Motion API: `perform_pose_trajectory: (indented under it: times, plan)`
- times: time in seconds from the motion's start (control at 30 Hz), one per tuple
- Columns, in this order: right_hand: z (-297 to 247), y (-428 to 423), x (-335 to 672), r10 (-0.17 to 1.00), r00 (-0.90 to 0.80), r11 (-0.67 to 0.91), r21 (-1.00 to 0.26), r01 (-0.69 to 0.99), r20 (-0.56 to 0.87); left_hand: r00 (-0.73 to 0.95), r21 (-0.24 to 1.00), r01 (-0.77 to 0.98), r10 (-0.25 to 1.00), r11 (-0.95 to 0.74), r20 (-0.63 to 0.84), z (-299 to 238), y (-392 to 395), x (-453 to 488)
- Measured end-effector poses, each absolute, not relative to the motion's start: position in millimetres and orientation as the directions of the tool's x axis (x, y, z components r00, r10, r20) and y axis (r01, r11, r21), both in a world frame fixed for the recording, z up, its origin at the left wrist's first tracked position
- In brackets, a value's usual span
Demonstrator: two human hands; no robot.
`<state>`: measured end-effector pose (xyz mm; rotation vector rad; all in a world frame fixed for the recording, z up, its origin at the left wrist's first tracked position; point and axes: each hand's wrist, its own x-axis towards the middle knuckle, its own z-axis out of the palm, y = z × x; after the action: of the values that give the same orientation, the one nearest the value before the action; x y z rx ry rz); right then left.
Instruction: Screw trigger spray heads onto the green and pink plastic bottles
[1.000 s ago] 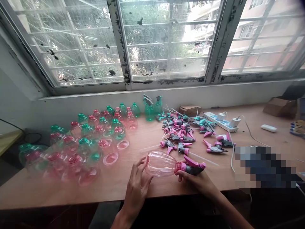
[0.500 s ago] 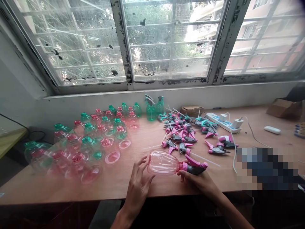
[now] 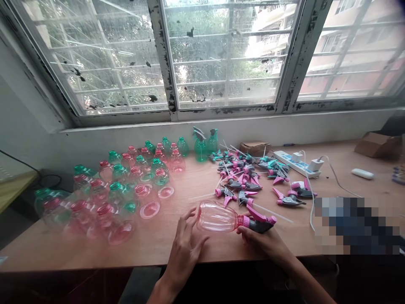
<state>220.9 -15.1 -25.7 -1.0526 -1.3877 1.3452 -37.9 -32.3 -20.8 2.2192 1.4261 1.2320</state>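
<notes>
A clear pink spray bottle point(image 3: 217, 216) lies sideways above the front of the table, its base to the left. On its neck sits a pink and grey trigger spray head point(image 3: 257, 219). My right hand point(image 3: 261, 240) is closed around the neck and the underside of the spray head. Beside the base is my left hand point(image 3: 186, 238), its fingers and thumb spread; whether a fingertip touches the plastic I cannot tell. Just beyond the bottle lie loose pink and grey spray heads point(image 3: 245, 183) with thin tubes.
Several pink and green bottles without heads point(image 3: 104, 213) crowd the left of the table point(image 3: 177, 253). Two green bottles with heads point(image 3: 200, 150) stand by the wall. A power strip point(image 3: 297, 164) with white cables, a white oblong object point(image 3: 362, 173) and a cardboard box point(image 3: 378, 142) are on the right.
My left thumb has moved slightly away from the bottle, and the left hand is spread wider. The right hand keeps its hold, and the bottle stays almost in place.
</notes>
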Motion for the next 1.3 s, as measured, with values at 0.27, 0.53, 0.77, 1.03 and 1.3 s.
perform_pose_trajectory:
  times: [0.27, 0.53, 0.77, 1.03, 1.3]
  plan:
    - [-15, -18, 218, 0.978, -0.203, 0.047, -0.999, -0.007, 0.047, 0.168, 0.603, 0.632, 0.846, -0.486, 0.506, -18, -33, -39]
    - [-21, -17, 218, 0.98, -0.194, 0.048, -0.999, -0.017, 0.051, 0.191, 0.601, 0.624, 0.843, -0.499, 0.502, -18, -33, -39]
    - [-23, -18, 217, 0.979, -0.196, 0.052, -0.999, 0.002, 0.05, 0.15, 0.628, 0.614, 0.852, -0.478, 0.502, -17, -33, -40]
    - [-31, -15, 219, 0.979, -0.2, 0.04, -0.999, -0.025, 0.045, 0.167, 0.595, 0.63, 0.836, -0.499, 0.523, -16, -35, -37]
    - [-26, -16, 217, 0.985, -0.172, 0.017, -1.0, -0.008, 0.018, 0.149, 0.592, 0.645, 0.839, -0.484, 0.523, -22, -32, -39]
